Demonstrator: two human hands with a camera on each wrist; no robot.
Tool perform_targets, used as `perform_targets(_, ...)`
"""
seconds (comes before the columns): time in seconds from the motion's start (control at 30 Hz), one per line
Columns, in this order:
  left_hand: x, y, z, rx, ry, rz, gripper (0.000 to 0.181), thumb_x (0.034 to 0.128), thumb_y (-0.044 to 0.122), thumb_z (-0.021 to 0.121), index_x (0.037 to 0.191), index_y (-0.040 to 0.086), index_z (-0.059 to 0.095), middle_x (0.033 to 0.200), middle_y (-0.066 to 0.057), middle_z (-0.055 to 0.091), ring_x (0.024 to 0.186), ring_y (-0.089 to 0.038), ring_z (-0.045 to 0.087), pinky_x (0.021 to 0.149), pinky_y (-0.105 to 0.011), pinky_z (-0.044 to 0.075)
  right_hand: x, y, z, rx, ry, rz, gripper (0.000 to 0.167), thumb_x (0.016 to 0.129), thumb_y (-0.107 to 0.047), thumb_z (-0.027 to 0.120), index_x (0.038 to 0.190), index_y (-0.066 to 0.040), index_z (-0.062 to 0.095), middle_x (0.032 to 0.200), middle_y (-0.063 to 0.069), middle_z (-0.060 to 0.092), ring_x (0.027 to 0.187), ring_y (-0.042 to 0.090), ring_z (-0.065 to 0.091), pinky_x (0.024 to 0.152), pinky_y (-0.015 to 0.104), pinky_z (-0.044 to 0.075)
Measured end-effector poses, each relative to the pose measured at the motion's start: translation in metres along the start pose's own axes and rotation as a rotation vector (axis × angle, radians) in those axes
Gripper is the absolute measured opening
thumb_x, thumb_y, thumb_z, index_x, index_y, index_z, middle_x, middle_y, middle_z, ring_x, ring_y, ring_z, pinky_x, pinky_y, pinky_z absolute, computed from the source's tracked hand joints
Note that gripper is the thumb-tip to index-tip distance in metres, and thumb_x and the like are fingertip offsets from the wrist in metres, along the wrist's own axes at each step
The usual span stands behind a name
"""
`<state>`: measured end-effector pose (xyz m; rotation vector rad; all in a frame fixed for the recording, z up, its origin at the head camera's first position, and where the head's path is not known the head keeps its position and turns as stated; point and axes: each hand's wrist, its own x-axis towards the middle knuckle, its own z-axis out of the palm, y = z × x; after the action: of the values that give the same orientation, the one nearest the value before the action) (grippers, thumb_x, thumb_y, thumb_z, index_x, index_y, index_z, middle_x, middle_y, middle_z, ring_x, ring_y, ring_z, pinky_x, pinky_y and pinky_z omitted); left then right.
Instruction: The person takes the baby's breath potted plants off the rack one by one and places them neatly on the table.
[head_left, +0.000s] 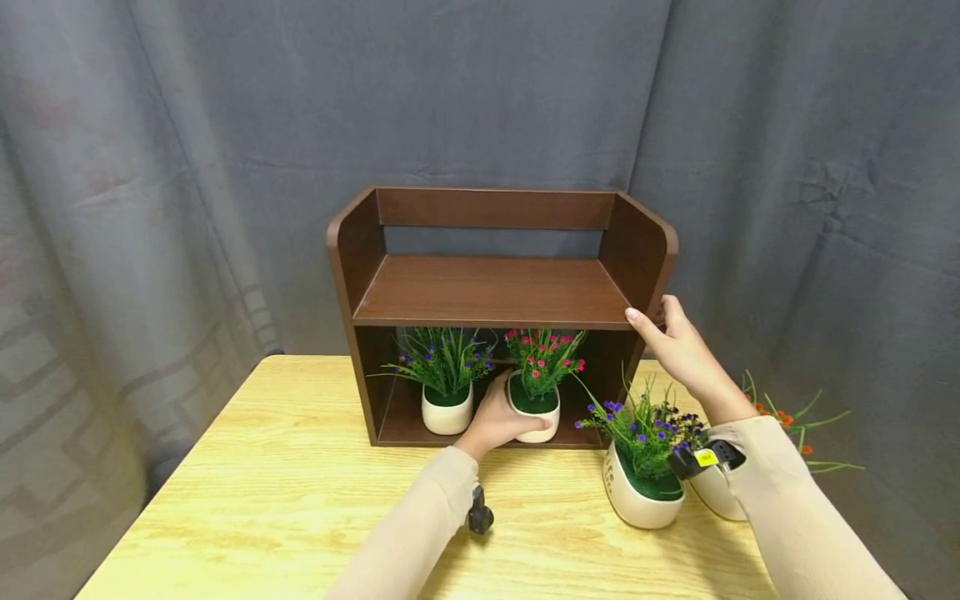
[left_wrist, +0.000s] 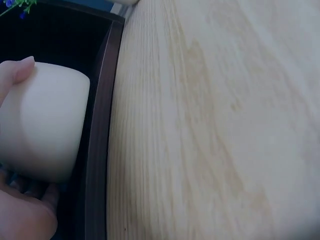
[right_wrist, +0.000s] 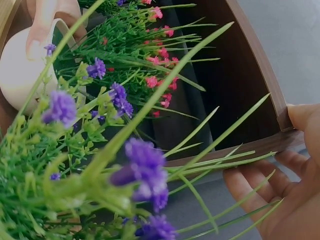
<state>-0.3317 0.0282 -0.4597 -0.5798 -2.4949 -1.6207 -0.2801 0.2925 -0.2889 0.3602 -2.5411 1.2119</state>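
Observation:
A brown two-tier wooden shelf (head_left: 491, 292) stands on the table. My left hand (head_left: 497, 422) reaches into its lower compartment and grips the white pot of a pink-flowered artificial plant (head_left: 542, 360), thumb across the front. In the left wrist view, thumb and fingers lie on opposite sides of this pot (left_wrist: 47, 120), which sits just inside the shelf's front edge. To its left in the same compartment stands a blue-flowered potted plant (head_left: 447, 408). With the thumb in front and fingers behind, my right hand (head_left: 688, 357) holds the shelf's right side panel (right_wrist: 260, 60).
Right of the shelf, a purple-flowered potted plant (head_left: 643, 500) stands on the wooden table (head_left: 285, 483). Beside it is an orange-flowered one (head_left: 718, 493), partly hidden by my right sleeve. Grey curtains (head_left: 510, 92) hang behind.

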Motion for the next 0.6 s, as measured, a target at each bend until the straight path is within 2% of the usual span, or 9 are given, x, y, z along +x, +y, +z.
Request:
perform_targets(0.23, -0.008, 0.007, -0.005, 0.027, 0.010, 0.006, 0.109, 0.0627, 0.031, 0.095, 0.152, 0.008, 0.036, 0.145, -0.016, 0.046, 0.131, -0.028, 0.046, 0.108, -0.043, 0.039, 0.000, -0.002, 0.000, -0.002, -0.005, 0.007, 0.063, 0.106, -0.040, 0.044, 0.138, 0.012, 0.028, 0.118, 0.027, 0.045, 0.103, 0.036, 0.046, 0.081, 0.042, 0.038)
perform_targets(0.47, -0.018, 0.010, -0.008, -0.015, 0.008, -0.023, 0.108, 0.0619, 0.029, 0.097, 0.150, 0.010, 0.037, 0.143, -0.009, 0.047, 0.129, -0.024, 0.048, 0.108, -0.040, 0.039, 0.000, -0.002, 0.000, -0.003, -0.008, 0.010, 0.064, 0.106, -0.041, 0.044, 0.138, 0.012, 0.027, 0.119, 0.028, 0.044, 0.106, 0.040, 0.047, 0.082, 0.045, 0.038)
perform_targets(0.6, -0.024, 0.010, -0.010, -0.035, 0.011, -0.026, 0.107, 0.0623, 0.028, 0.096, 0.150, 0.009, 0.037, 0.143, -0.010, 0.046, 0.129, -0.025, 0.047, 0.108, -0.042, 0.039, 0.000, -0.002, 0.000, -0.005, -0.007, 0.012, 0.063, 0.106, -0.041, 0.044, 0.138, 0.011, 0.028, 0.119, 0.028, 0.044, 0.105, 0.040, 0.048, 0.082, 0.044, 0.040)
